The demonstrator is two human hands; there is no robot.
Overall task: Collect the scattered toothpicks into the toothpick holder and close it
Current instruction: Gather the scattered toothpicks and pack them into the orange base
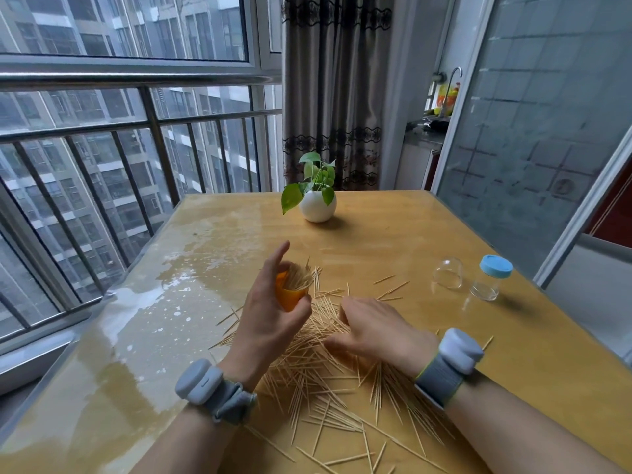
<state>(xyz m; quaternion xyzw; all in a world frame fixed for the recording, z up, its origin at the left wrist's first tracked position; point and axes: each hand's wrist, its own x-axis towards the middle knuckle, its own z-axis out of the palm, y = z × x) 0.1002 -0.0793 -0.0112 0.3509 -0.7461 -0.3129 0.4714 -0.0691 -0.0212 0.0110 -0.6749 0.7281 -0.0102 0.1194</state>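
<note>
1. Many toothpicks (pixel 321 388) lie loose on the desk (pixel 393 234). They are thickest under and just behind our two hands, with strays trailing back beside our forearms.
2. Our left hand (pixel 270 323) grips the orange toothpick holder (pixel 292 295) by its lower body, with the index finger lifted free. The holder is raised off the desk, tilted, and bristling with sticks.
3. Our right hand (pixel 379 333) is just beside it, fingers curled down into the pile. The fingertips are hidden, so we cannot tell whether it has a bunch pinched.
4. Risk: the holder is tilted and crowded at its mouth. We judge that a clumsy feed could knock sticks back out or jam them crosswise, which would later stop the cover from seating.
5. Risk: the pointed ends could prick the curled fingers, and the glossy desk may let sticks skid away from a sweep.
6. Well to the right of the right hand, a clear dome (pixel 448 273), probably the cover, rests beside a small jar (pixel 485 285) with a blue cap. A careless wrist could send the dome rolling.
7. We can read no brand, label or writing anywhere, including on the grey wrist bands (pixel 201 381).
</note>
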